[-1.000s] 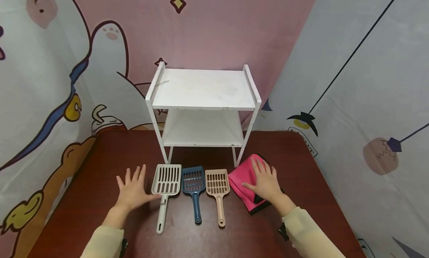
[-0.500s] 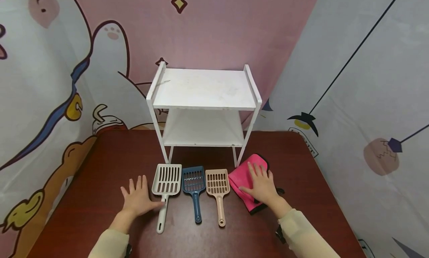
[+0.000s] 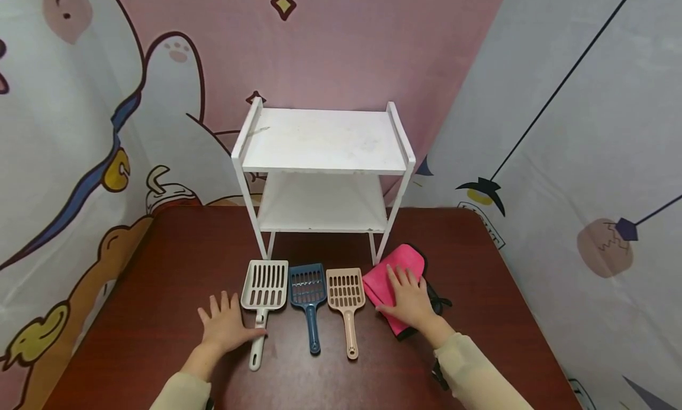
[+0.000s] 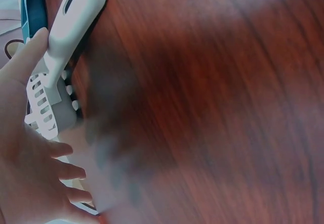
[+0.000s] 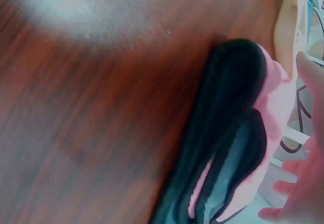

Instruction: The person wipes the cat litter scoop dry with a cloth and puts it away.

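Left hand (image 3: pixel 225 327) palm down, fingers (image 3: pixel 225 303) spread, thumb (image 3: pixel 254 333) pointing inward; right hand (image 3: pixel 411 303) posed likewise.

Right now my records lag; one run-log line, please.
left hand: thumb at white scoop; right hand: over pink cloth; blue scoop, tan scoop: on table

Reddish-brown table (image 3: pixel 165 262), wood grain, pale light reflection (image 5: pixel 63 4) in right wrist view. White two-tier shelf (image 3: pixel 325 141) standing toward table's rear. Behind: pink wall covering (image 3: pixel 346 49), star prints. Left: large white cartoon animal (image 3: pixel 173 102), yellow bell (image 3: pixel 116 172). Right wall (image 3: pixel 597 132) pale grey, dark diagonal line.
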Demonstrator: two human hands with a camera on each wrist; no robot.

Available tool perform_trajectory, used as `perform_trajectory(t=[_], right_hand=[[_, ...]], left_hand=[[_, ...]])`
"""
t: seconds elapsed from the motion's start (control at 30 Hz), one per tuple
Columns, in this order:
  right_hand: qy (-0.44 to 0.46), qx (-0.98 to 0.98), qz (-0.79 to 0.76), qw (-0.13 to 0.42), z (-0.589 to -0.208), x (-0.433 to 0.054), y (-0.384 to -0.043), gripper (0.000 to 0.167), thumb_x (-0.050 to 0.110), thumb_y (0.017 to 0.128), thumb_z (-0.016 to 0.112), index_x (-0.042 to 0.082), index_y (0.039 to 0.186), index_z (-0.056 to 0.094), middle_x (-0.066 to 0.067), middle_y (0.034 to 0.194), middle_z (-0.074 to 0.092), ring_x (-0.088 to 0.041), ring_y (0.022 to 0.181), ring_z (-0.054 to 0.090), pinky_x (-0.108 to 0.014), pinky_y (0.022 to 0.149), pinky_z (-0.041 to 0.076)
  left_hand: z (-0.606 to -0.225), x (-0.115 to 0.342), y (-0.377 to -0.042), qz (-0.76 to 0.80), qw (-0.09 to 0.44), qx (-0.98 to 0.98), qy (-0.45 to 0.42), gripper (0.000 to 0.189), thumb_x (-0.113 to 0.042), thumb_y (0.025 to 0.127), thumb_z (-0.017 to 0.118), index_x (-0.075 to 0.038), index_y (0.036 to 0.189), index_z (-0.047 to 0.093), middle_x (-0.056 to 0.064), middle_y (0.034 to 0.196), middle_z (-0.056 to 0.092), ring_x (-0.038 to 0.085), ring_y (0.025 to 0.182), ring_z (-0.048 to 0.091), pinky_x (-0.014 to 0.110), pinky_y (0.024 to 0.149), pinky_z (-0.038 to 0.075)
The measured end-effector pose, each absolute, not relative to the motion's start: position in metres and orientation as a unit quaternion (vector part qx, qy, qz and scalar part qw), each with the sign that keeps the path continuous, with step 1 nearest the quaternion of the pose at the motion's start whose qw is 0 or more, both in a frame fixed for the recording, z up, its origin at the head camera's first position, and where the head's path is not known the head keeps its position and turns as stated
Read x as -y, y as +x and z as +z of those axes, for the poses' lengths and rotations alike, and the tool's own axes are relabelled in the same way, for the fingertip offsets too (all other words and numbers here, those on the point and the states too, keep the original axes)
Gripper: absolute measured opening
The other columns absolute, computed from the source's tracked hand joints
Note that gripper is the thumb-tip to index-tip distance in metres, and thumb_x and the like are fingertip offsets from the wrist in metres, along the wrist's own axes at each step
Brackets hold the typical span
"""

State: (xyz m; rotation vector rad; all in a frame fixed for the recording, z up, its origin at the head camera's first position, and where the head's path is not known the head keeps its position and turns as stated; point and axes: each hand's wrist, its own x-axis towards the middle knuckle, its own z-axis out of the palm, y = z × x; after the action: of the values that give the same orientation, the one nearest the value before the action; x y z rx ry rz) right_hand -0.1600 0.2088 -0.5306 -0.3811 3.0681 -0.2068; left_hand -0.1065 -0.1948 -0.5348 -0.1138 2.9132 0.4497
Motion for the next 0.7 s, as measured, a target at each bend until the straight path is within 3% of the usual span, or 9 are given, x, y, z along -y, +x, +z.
perform_trajectory(t=[0.23,0.33,0.47,0.7], right_hand=[[-0.142,-0.988,-0.062,0.022,-0.541,-0.201,-0.16,0.098,0.057,0.069,0.073,0.007,0.144,0.034,-0.02,0.143,0.039,-0.042,0.132,0.033,-0.067,0.101,0.026],[-0.149,-0.987,-0.058,0.014,-0.544,-0.2,-0.159,0.094,0.051,0.069,0.076,0.007,0.142,0.037,-0.018,0.14,0.044,-0.04,0.128,0.038,-0.065,0.1,0.029],[-0.156,-0.986,-0.051,-0.002,-0.549,-0.2,-0.159,0.083,0.04,0.072,0.076,0.006,0.139,0.041,-0.017,0.135,0.049,-0.037,0.123,0.044,-0.06,0.097,0.035],[-0.169,-0.982,-0.079,-0.035,-0.545,-0.198,-0.161,0.057,0.013,0.077,0.069,0.001,0.129,0.051,-0.017,0.125,0.058,-0.034,0.114,0.053,-0.048,0.094,0.045]], left_hand=[[-0.54,0.197,-0.103,0.164,0.075,-0.983,-0.036,0.103,-0.064,0.059,0.075,0.012,0.123,0.047,0.039,0.139,0.029,0.062,0.129,0.018,0.076,0.099,0.01],[-0.539,0.196,-0.102,0.165,0.068,-0.984,-0.028,0.084,-0.063,0.06,0.075,0.005,0.107,0.058,0.036,0.137,0.033,0.061,0.128,0.021,0.076,0.098,0.012],[-0.537,0.194,-0.099,0.183,0.06,-0.981,-0.021,0.059,-0.056,0.064,0.076,-0.005,0.09,0.063,0.034,0.136,0.036,0.059,0.129,0.022,0.076,0.098,0.015],[-0.535,0.191,-0.099,0.201,0.04,-0.979,-0.003,0.033,-0.036,0.068,0.078,-0.009,0.084,0.067,0.032,0.133,0.04,0.056,0.127,0.028,0.072,0.097,0.024]])
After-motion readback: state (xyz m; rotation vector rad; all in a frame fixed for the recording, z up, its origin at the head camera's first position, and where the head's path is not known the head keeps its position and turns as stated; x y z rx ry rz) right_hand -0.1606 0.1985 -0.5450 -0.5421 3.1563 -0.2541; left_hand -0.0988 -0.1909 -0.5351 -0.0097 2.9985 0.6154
